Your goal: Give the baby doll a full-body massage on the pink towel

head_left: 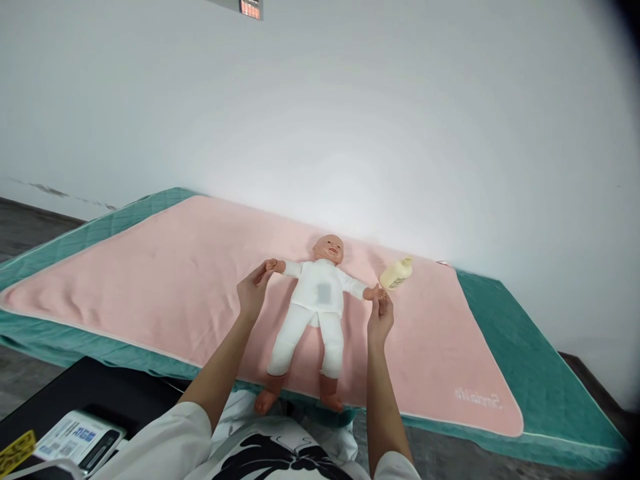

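A baby doll in a white top and trousers lies on its back on a pink mat, arms spread, bare feet toward me at the near edge. My left hand pinches the doll's hand on the left side. On the other side, my right hand has its fingers closed on the doll's other hand. Just beyond my right hand, a pale yellow bottle lies tilted on its side on the mat.
Under the mat is a green padded cover on a raised bed against a white wall. At the lower left, a black surface holds a white box-like device with labels, beside a yellow tag.
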Tool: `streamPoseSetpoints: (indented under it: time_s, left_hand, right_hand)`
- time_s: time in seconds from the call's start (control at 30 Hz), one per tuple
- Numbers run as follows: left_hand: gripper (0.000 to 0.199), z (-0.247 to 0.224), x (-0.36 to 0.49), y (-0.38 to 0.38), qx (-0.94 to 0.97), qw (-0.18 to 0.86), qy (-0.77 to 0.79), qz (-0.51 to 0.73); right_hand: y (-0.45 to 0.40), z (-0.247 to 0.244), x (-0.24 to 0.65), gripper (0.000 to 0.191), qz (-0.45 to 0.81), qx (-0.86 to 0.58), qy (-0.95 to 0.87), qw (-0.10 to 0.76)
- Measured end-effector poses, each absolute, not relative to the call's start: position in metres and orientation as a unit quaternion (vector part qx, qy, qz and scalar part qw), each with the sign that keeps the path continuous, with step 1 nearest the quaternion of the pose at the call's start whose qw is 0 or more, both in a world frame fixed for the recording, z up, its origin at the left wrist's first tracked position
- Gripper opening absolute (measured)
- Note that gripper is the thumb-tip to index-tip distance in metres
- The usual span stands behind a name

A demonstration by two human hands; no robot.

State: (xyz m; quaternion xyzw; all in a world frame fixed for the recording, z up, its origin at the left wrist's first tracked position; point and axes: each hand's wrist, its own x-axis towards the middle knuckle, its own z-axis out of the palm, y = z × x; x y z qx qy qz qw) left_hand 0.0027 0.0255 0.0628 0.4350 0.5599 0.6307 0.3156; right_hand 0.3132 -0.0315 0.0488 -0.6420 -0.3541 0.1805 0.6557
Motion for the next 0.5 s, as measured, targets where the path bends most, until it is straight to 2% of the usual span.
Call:
streamPoseSetpoints:
  time_s: [0.13,0.27,0.5]
  left_hand:
    - [0.041,0.043,-0.015,0.03,0.359,0.346,0.561,0.661]
    - [0.036,0.027,-0.024,0.03,0.275,0.431,0.569,0.644]
    - [0.032,0.026,-0.029,0.032,0.204,0.495,0.565,0.628]
  right_hand:
    - [-0.035,0.024,0.339,0.053,0.225,-0.664,-0.281,0.656]
    - [-0.036,0.005,0.35,0.046,0.251,-0.669,-0.261,0.65]
    - [-0.034,0.009,0.344,0.045,0.23,-0.664,-0.247,0.667]
